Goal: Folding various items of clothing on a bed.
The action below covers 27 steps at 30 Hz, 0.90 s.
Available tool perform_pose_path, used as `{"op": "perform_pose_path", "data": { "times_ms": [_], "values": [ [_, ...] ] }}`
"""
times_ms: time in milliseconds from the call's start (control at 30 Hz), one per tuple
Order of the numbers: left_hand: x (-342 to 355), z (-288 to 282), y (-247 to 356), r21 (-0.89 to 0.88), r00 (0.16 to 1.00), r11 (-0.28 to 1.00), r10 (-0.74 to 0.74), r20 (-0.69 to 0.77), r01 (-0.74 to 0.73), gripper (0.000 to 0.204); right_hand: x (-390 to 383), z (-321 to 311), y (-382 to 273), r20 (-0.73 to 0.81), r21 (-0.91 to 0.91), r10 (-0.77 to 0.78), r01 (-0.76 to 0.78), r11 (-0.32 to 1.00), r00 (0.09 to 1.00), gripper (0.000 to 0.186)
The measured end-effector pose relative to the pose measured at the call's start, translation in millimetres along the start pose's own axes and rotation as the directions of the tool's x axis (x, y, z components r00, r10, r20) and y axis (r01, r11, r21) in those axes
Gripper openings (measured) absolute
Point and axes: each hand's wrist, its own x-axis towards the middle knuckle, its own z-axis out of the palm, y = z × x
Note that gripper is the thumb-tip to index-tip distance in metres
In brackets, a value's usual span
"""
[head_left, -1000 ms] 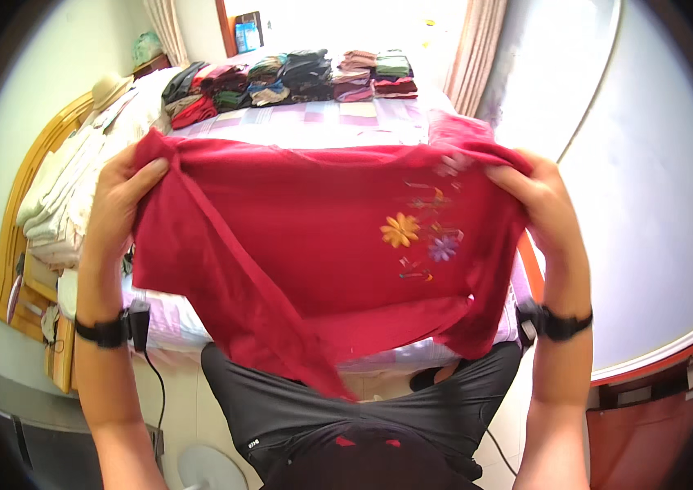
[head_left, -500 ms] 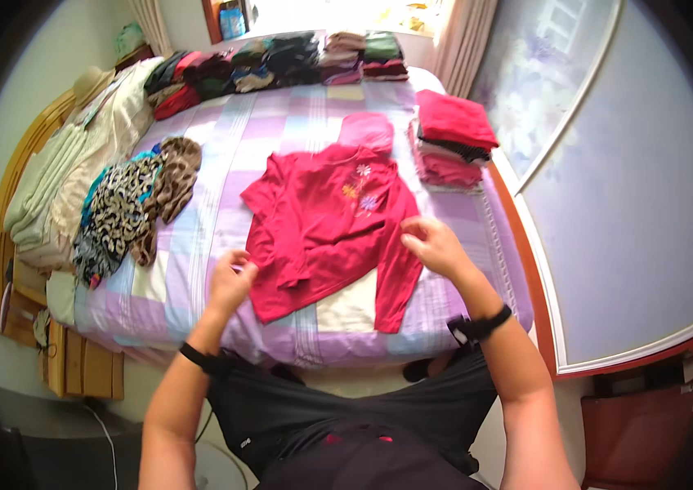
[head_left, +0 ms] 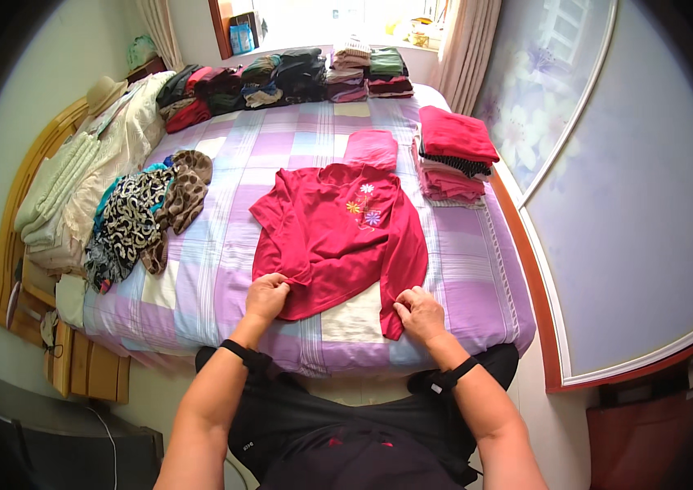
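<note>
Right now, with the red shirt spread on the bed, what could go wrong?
The left hand and right hand are at the shirt's sleeve ends, so an uneven pull might twist it or add creases. The pink cloth lies right against the collar and could get dragged along. The stack sits near the side edge of the bed, so a bump might tip it off.
</note>
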Motion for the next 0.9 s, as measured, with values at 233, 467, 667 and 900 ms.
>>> {"op": "perform_pose_path", "data": {
  "times_ms": [233, 467, 667, 900],
  "values": [
    [57.1, -141.9, -41.0, -0.634, 0.938, 0.763, -0.299, -0.173, 0.126, 0.022, 75.0, -122.7, 47.4, -0.180, 0.511, 0.379, -0.244, 0.825, 0.908, 0.018],
    [-13.4, -92.5, -52.1, -0.458, 0.895, 0.837, -0.414, -0.168, 0.301, 0.035, 45.7, -91.2, 130.3, -0.529, 0.190, 0.230, -0.150, 0.970, 0.817, 0.015],
    [-62.1, -12.9, -40.0, -0.002, 0.935, 0.956, -0.287, -0.205, 0.293, 0.055, 58.8, -15.5, 59.4, -0.226, 0.194, 0.209, -0.167, 0.967, 0.951, 0.034],
    [-61.9, 3.5, -49.8, -0.311, 0.939, 0.889, -0.342, 0.041, 0.337, 0.031, 118.7, 7.4, 50.8, -0.178, 0.080, 0.408, -0.400, 0.913, 0.895, 0.047]
  ]
}}
